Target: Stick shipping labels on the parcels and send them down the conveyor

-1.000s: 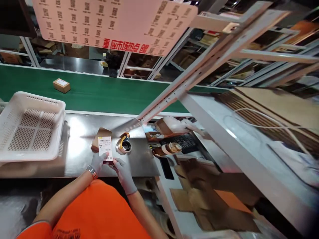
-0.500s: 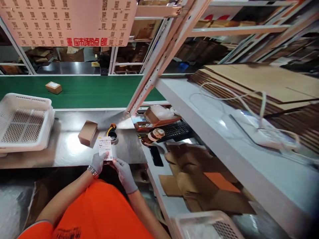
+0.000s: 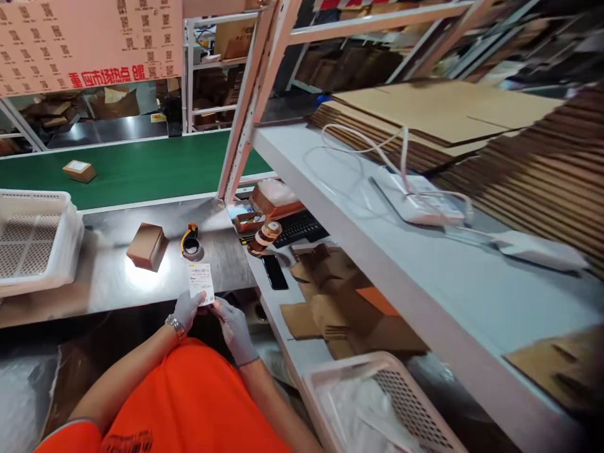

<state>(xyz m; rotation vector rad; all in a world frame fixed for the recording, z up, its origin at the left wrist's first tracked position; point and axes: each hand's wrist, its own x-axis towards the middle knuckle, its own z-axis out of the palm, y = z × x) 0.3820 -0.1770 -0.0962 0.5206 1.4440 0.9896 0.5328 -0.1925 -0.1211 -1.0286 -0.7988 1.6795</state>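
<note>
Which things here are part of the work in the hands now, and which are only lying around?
In hand:
- label, held by left hand and right hand
- small box on the steel table, nearest the hands

Lying about:
- tape dispenser
- white basket
- keyboard
- phone
- box on green belt

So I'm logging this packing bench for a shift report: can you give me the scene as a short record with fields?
left hand: grey glove, pinching the white printed shipping label
right hand: grey glove, holding the label's lower edge
steel table: small brown cardboard box, yellow-handled tape dispenser, white perforated plastic basket
green conveyor belt: one small labelled carton
right shelf: stacked flat cardboard sheets
</note>
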